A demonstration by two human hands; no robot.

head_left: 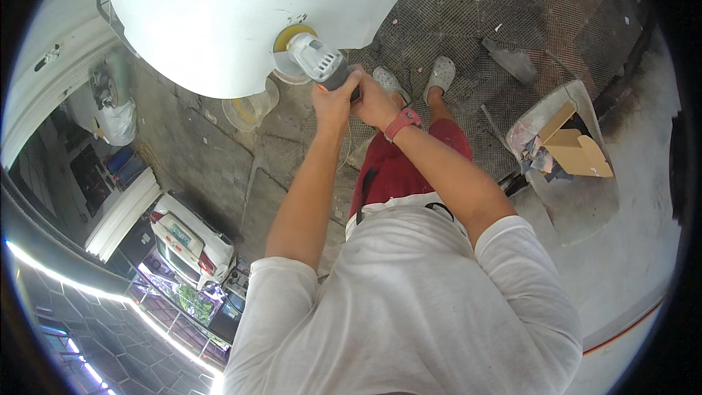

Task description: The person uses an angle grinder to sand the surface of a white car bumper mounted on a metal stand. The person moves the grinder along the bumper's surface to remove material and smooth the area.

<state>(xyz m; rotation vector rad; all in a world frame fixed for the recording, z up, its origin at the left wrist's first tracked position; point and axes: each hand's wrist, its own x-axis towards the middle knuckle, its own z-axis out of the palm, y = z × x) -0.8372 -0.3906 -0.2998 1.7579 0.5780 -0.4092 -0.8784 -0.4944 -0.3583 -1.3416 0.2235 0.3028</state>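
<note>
Both my hands are closed around the dark rear grip of a power sander [316, 58] with a pale grey body. My left hand [332, 107] wraps it from the left, and my right hand [376, 104], below a red wristwatch [402, 123], holds it from the right. The sander's round yellow disc [293, 34] lies at the lower edge of a large white panel [234, 18], apparently a car body part. Whether the disc presses flat on the panel is hard to tell. Small dark marks [297, 18] show on the panel just beyond the disc.
A translucent bucket [245, 113] stands on the paved floor under the panel. To the right, an open cardboard box [578, 152] rests on a worn panel. A broken grey piece [510, 61] lies on the dark mat. A white car [191, 240] is parked at lower left.
</note>
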